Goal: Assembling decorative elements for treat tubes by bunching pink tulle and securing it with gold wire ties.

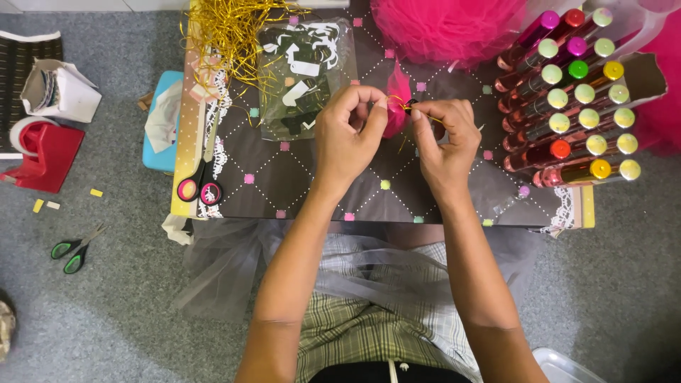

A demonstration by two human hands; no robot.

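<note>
My left hand (pixel 350 133) and my right hand (pixel 445 139) meet over the middle of a dark patterned board (pixel 298 177). Both pinch a thin gold string (pixel 401 107) wrapped around a small pink tulle bundle (pixel 396 96). The bundle is mostly hidden behind my fingers. A clear plastic bag (pixel 306 74) with white and dark pieces lies just left of my left hand.
Gold shredded ribbon (pixel 230 32) lies at the board's far left; pink-handled scissors (pixel 201 186) on its left edge. Several tubes with coloured caps (pixel 574 99) fill a box at right. Pink tulle (pixel 443 28) sits at the back. Green scissors (pixel 74 250) and a red tape dispenser (pixel 42 152) rest on the grey floor.
</note>
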